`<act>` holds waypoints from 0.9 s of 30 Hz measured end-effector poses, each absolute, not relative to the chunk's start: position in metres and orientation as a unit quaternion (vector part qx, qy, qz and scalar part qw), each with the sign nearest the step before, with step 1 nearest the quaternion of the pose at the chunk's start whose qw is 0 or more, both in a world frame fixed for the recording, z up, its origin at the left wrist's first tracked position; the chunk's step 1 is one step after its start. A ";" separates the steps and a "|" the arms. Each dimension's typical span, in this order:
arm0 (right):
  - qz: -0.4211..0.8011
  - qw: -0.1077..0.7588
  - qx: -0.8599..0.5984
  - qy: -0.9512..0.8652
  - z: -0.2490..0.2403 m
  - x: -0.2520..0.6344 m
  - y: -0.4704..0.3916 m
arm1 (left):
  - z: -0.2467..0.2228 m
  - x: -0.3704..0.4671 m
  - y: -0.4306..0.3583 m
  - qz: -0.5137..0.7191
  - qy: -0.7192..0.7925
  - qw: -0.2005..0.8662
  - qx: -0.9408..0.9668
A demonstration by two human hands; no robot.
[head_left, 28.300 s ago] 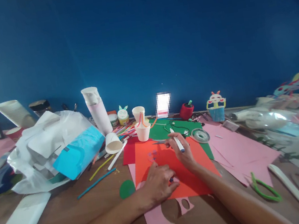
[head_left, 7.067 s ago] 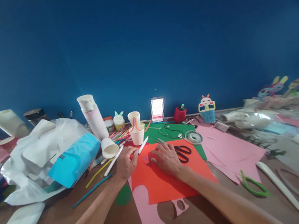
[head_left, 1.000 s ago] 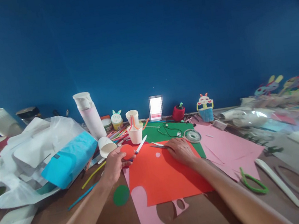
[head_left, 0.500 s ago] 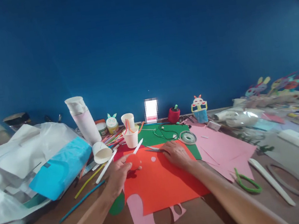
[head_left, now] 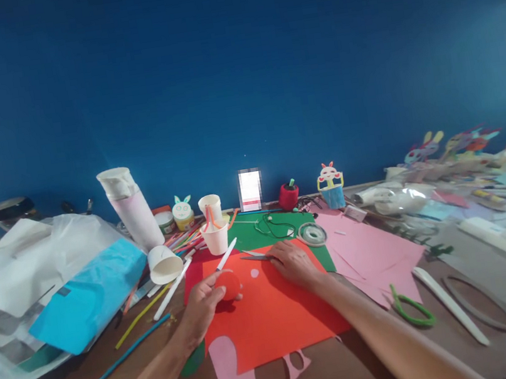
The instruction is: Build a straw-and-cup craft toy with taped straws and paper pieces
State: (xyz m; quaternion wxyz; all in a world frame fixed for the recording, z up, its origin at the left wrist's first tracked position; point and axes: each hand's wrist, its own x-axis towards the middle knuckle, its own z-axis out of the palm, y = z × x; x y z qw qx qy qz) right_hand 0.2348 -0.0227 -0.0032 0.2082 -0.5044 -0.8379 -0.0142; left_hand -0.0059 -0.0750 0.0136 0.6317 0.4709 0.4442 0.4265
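Note:
My left hand (head_left: 206,301) pinches a round red-orange paper piece (head_left: 229,283) above the left part of a large red-orange sheet (head_left: 277,319). A white pen (head_left: 227,253) lies just beyond its fingertips. Farther right, my right hand (head_left: 295,262) is closed on scissors (head_left: 254,256); their blades point left over the sheet's far edge, and the handles are hidden under the hand. A small pale pink dot (head_left: 255,273) is on the sheet between my hands.
White paper cups (head_left: 216,239) stand behind the sheet, beside green paper (head_left: 240,232) and a tape roll (head_left: 312,234). Pink paper (head_left: 362,255) lies right. Plastic bags with a blue packet (head_left: 88,296) fill the left; a wrapped bottle (head_left: 132,210) stands behind.
The view has shifted slightly, so most things appear farther left. The scissor blades look more parted than before. My left hand still holds the round piece.

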 end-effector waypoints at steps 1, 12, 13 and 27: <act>-0.013 0.214 -0.499 -0.840 -0.004 0.235 -0.022 | 0.014 -0.006 -0.075 0.426 0.445 0.631 0.472; -0.014 0.231 -0.487 -0.842 -0.014 0.237 -0.018 | 0.019 -0.004 -0.077 0.432 0.456 0.619 0.472; -0.013 0.233 -0.485 -0.843 -0.014 0.237 -0.018 | 0.018 -0.004 -0.077 0.432 0.457 0.619 0.471; -0.035 0.216 -0.494 -0.841 -0.014 0.236 -0.018 | 0.039 -0.033 -0.064 0.493 0.449 0.594 0.449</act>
